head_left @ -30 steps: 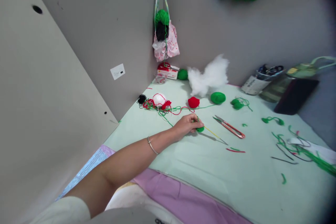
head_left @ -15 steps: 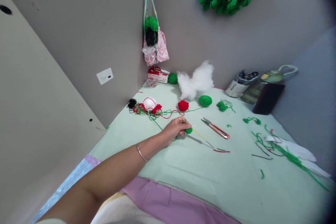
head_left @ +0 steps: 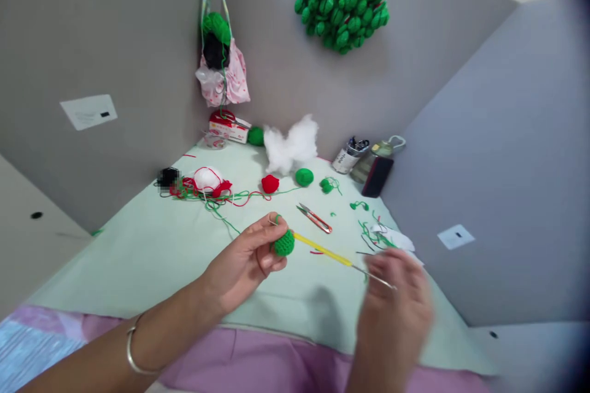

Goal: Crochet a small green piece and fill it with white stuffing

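My left hand (head_left: pixel 246 258) is closed around a small green crocheted piece (head_left: pixel 284 243), lifted above the pale green table cover (head_left: pixel 138 245). A yellow-handled crochet hook (head_left: pixel 332 255) sticks out of the piece toward the right, its metal tip near my right hand (head_left: pixel 396 313). My right hand is blurred by motion just below the hook's tip, and its fingers cannot be made out. Green yarn trails from the piece back toward a tangle of red and green yarn (head_left: pixel 216 193).
Thread snips (head_left: pixel 314 218) lie beyond the hook. A red crocheted piece (head_left: pixel 270 183), green ones (head_left: pixel 304 177), white stuffing (head_left: pixel 290 146), a white ball (head_left: pixel 206 178), a tool cup (head_left: pixel 349 156) and yarn scraps (head_left: pixel 378 234) lie on the table. A green crocheted cluster (head_left: pixel 343 0) hangs on the wall.
My left hand has lifted the green piece and hook off the table and drawn them closer. My right hand has come into view at the lower right. The camera has swung right.
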`<state>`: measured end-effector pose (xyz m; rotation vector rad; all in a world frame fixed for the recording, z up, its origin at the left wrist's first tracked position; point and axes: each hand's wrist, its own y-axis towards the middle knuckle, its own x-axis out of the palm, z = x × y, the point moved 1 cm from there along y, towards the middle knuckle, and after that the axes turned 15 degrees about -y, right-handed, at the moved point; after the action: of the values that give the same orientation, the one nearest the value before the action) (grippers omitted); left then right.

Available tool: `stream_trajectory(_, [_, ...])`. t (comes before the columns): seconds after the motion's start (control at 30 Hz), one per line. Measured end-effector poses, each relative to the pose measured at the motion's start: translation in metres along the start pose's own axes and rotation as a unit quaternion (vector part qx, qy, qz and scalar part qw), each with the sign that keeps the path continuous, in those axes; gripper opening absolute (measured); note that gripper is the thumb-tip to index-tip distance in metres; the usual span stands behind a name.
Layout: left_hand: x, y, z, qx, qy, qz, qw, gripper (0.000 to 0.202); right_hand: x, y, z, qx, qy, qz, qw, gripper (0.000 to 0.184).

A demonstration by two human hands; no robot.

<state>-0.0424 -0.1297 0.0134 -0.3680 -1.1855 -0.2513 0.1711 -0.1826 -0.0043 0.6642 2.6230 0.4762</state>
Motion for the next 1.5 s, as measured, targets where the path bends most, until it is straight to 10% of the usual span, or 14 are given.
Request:
stream_trajectory(0.17, [-0.004,-0.001,-0.018,0.002,0.100,-0.012,0.995,0.023,0.052,0.007,0.006,-0.039,0.106,-0.179,0.977,0.025])
stream_trajectory(0.63, [-0.017,0.007,-0.018,0.074,0.350,-0.068,0.931,0.029,0.049,0.006,0.009,-0.042,0.176,-0.125,0.975,0.016])
stream_trajectory(1.0, [-0.015,0.011,-0.028,0.030,0.259,-0.051,0.964,0.042,0.045,0.004,0.021,0.007,0.206,-0.123,0.971,0.016])
stream_trajectory(1.5, [-0.012,0.010,-0.027,0.043,0.324,-0.077,0.942,0.029,0.034,0.015,0.017,-0.032,0.268,-0.161,0.949,0.024])
